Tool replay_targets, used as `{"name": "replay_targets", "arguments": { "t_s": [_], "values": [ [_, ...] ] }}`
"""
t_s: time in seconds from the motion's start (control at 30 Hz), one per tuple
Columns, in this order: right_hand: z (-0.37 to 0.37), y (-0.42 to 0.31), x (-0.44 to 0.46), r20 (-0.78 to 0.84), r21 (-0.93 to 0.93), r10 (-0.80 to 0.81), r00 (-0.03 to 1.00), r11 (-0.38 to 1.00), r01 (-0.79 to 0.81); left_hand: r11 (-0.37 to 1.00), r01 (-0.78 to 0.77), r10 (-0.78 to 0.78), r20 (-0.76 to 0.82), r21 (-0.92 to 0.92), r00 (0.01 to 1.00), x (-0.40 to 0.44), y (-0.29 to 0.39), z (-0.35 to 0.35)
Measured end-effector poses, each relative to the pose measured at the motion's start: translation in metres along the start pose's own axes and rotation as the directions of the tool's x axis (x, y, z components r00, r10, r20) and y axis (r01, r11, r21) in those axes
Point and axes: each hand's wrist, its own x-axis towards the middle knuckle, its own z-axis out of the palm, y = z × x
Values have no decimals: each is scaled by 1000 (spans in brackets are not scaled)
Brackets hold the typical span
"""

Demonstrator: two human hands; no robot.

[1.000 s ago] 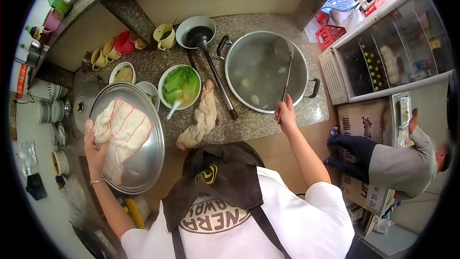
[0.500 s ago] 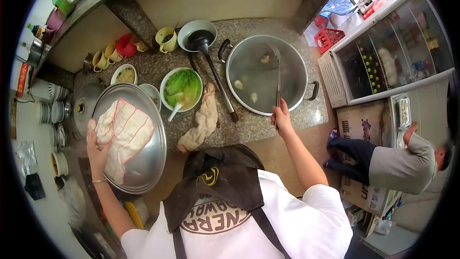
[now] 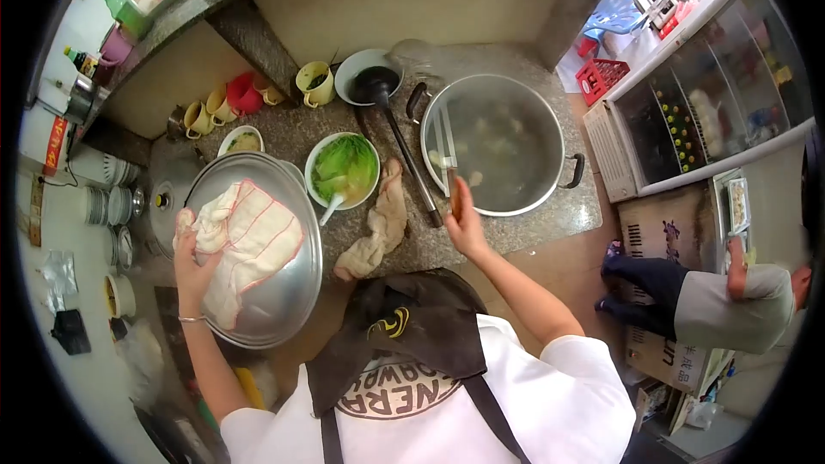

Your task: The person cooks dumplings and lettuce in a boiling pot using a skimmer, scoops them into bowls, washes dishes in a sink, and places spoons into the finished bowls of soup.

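My left hand is closed on a white cloth with red lines, bunched over the large metal lid. The lid is tilted beside the counter's left part. My right hand grips metal tongs, whose arms reach over the left inner side of the big two-handled pot. Steam blurs the pale pieces in the pot's liquid. Left of the pot lies a long-handled black ladle, its head in a bowl. A bowl of green leaves with a white spoon stands between lid and ladle.
A twisted cloth lies near the counter's front edge. Several cups and a small bowl stand toward the back left. Another person is at the right, near a glass-door fridge. Plates are stacked at left.
My right hand and the tongs have moved left, from mid-pot to its left side, and the tongs now show two separate arms. The view has shifted slightly. My left hand keeps its hold.
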Motion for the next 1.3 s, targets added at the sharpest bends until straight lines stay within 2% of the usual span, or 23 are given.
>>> {"name": "replay_targets", "arguments": {
  "t_s": [0.07, 0.13, 0.17, 0.2, 0.27, 0.3, 0.33, 0.4, 0.43, 0.47, 0.53, 0.6, 0.67, 0.73, 0.8, 0.87, 0.93, 1.0, 1.03, 1.1, 1.13, 1.2, 1.3],
  "values": [
    [22, 0, 11, 77, -20, 12, 997, 1000, -11, 1000, 2, -2, 1, 5, 1000, 4, 5, 1],
    [41, -1, 22, 71, -137, -75, 995, 987, 84, 1000, -21, 21, 8, 9, 1000, 11, 17, 5],
    [58, 19, 27, 77, -154, -57, 995, 986, 68, 999, -42, 42, 23, 12, 999, 15, 23, 6],
    [70, 28, 30, 29, -195, -85, 996, 977, 90, 995, -90, 88, 43, 39, 995, 20, 29, 8],
    [75, 34, 33, 59, -211, -57, 997, 975, 68, 986, -154, 149, 75, 67, 986, 32, 45, 12],
    [77, 36, 33, 43, -196, -92, 995, 976, 99, 977, -196, 189, 81, 82, 979, 39, 55, 16],
    [78, 38, 33, 28, -191, -83, 996, 978, 87, 967, -235, 227, 87, 97, 970, 45, 65, 20],
    [73, 34, 31, 182, -287, 78, 980, 958, -23, 961, -264, 256, 100, 79, 962, 58, 83, 34],
    [72, 38, 26, 196, -239, 42, 980, 971, 6, 958, -282, 275, 98, 58, 956, 67, 93, 43],
    [71, 40, 22, 239, -224, 79, 968, 974, -24, 953, -298, 291, 111, 51, 950, 76, 103, 53],
    [76, 53, 8, 215, -165, -64, 974, 981, 101, 911, -411, 399, 182, 28, 899, 99, 126, 76],
    [70, 55, -11, 153, -134, -121, 981, 981, 142, 869, -495, 483, 210, 5, 850, 122, 153, 104],
    [63, 63, -33, 215, -100, -45, 976, 993, 68, 847, -531, 512, 275, -5, 814, 138, 189, 134],
    [52, 69, -61, 233, -100, -7, 973, 994, 31, 832, -545, 549, 288, -103, 784, 160, 198, 185],
    [14, 58, -85, 338, -79, 64, 939, 996, -39, 828, -549, 548, 367, -111, 752, 170, 238, 222],
    [-21, 53, -109, 232, 25, 150, 961, 987, -160, 698, -712, 703, 265, -81, 659, 181, 255, 280],
    [-47, 67, -137, 129, -9, 330, 935, 943, -331, 790, -586, 600, 425, -179, 679, 186, 280, 328],
    [-66, 91, -167, -15, 113, 463, 886, 881, -459, 757, -632, 638, 398, -167, 659, 191, 290, 378],
    [-77, 96, -180, -6, 96, 459, 888, 884, -457, 766, -620, 631, 387, -170, 672, 192, 296, 395],
    [-93, 104, -201, -153, 168, 630, 762, 776, -608, 801, -576, 579, 452, -161, 679, 193, 303, 423],
    [-96, 107, -211, -147, 154, 627, 765, 778, -609, 808, -565, 572, 446, -165, 688, 193, 300, 435],
    [-101, 114, -229, -197, 183, 686, 700, 727, -662, 815, -556, 564, 449, -164, 694, 193, 297, 456],
    [-100, 118, -241, -165, 200, 698, 697, 716, -669, 841, -514, 528, 471, -171, 707, 190, 296, 467]
  ]
}}
